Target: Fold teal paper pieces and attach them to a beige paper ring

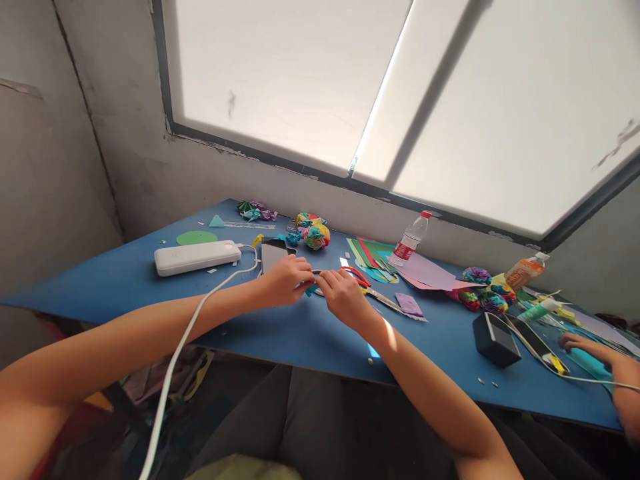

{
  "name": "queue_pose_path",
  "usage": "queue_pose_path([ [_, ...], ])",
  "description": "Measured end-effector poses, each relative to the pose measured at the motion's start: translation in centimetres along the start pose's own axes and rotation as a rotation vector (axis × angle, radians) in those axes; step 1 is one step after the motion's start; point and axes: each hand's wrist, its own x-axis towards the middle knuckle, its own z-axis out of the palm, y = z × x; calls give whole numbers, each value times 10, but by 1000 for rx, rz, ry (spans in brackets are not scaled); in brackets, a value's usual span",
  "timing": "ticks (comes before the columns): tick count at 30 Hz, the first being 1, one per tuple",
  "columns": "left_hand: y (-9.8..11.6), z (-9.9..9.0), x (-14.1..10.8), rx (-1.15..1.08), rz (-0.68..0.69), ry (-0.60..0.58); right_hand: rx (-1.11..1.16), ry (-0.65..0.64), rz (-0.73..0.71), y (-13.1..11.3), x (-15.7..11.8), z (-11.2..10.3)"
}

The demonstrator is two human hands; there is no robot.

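My left hand point(286, 279) and my right hand point(346, 297) meet above the front middle of the blue table, fingertips pinched close together. Between them shows a small teal piece point(311, 291), perhaps paper; the fingers hide most of it. Just beyond my left hand lies a phone point(276, 251). A pair of scissors point(387, 302) with red-orange handles rests beside my right hand, its blades pointing right. The small purple packet point(410, 305) lies near the blade tips.
A white power bank point(197, 258) sits left, its cable crossing my left forearm. Crumpled colourful paper balls point(316, 236), coloured sheets point(425, 267) and a bottle point(411, 239) stand toward the wall. Rightward are a dark box-shaped device point(496, 340) and another person's hand point(590, 348).
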Motion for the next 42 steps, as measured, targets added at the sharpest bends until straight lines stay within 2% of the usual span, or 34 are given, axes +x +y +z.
queue_pose_path([
  [6,1,1,0,-79,-16,24,-11,3,48,2,-2,2],
  [14,-2,1,2,-148,-64,-1,-7,-25,-34,2,-4,6],
  [22,-5,4,-1,-115,43,-21,31,7,66,3,-5,7],
  [31,-1,4,0,-92,37,46,8,112,131,-2,-7,10],
  [42,2,1,-2,10,63,59,-47,145,134,-4,-3,6],
])
